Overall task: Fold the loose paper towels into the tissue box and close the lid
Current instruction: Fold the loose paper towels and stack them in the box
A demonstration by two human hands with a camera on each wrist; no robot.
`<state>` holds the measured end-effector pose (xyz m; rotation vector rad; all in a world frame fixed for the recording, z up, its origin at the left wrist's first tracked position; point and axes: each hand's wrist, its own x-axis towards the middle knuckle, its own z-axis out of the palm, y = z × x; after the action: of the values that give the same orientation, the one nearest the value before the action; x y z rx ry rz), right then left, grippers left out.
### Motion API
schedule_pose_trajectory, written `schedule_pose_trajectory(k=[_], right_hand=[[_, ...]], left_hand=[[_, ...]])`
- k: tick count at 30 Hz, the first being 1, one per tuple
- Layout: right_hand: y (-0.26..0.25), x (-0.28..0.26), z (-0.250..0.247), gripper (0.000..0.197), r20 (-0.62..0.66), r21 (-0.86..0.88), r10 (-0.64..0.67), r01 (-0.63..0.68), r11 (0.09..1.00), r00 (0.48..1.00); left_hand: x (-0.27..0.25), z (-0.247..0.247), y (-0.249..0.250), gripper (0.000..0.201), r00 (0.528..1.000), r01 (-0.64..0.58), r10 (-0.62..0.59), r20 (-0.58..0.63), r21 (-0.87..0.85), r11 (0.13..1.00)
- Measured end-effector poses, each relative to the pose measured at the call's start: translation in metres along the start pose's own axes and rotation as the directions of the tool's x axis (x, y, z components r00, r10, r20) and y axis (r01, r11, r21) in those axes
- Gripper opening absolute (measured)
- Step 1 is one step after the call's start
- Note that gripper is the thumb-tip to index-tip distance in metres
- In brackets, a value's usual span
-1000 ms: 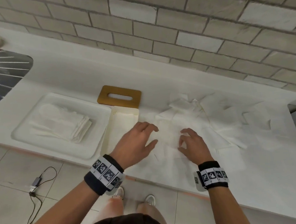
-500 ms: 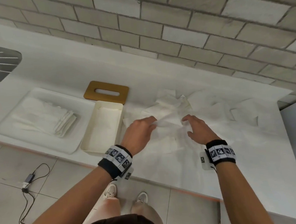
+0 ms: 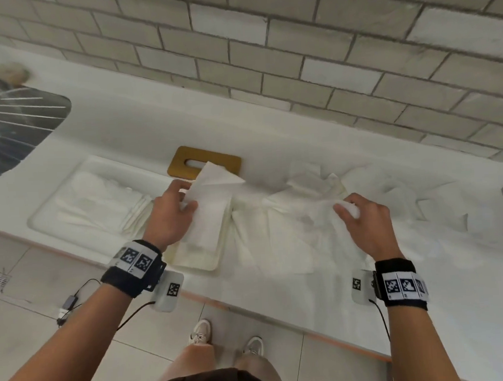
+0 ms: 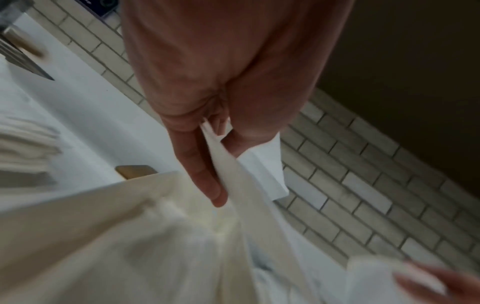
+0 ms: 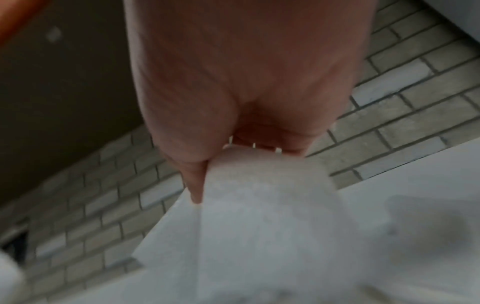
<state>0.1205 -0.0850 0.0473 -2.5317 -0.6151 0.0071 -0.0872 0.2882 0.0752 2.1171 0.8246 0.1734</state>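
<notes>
Left hand pinching a paper towel over the open tissue box, right hand gripping the sheet's other end above the loose pile; folding under way, lid lying beyond, lowering it flat likely next

Nothing readable is showing up anywhere here, no words, brands or numbers. Only the black-and-white square marker patterns on the wristbands are showing, and those aren't text.
</notes>
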Motion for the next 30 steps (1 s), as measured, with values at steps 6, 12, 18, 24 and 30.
schedule_pose_trajectory(k=[6, 12, 18, 24, 30], right_hand=[[-0.124, -0.014, 0.003, 0.011, -0.061, 0.347, 0.010, 0.012, 0.938, 0.998], [-0.243, -0.025, 0.028, 0.054, 0.012, 0.815, -0.019, 0.001, 0.580, 1.000], [-0.275, -0.026, 0.085, 0.021, 0.001, 0.805, -0.006, 0.003, 0.593, 1.000], [-0.269, -0.039, 0.165, 0.060, 0.396, 0.305, 0.149, -0.282, 0.910, 0.906], [-0.286, -0.046, 0.189, 0.083, 0.399, 0.117, 0.197, -0.262, 0.958, 0.896]], left_hand=[[0.007, 0.028, -0.030, 0.053, 0.963, 0.128, -0.151, 0.224, 0.115, 0.985], [0.003, 0.015, -0.052, 0.066, 0.967, 0.001, -0.021, 0.254, 0.081, 0.997], [-0.006, -0.030, -0.069, 0.033, 0.974, -0.208, 0.189, 0.126, 0.166, 0.964], [-0.001, -0.036, -0.095, 0.034, 0.964, -0.170, 0.123, 0.234, 0.193, 0.966], [0.001, -0.029, -0.097, 0.032, 0.956, -0.198, 0.153, 0.248, 0.165, 0.966]])
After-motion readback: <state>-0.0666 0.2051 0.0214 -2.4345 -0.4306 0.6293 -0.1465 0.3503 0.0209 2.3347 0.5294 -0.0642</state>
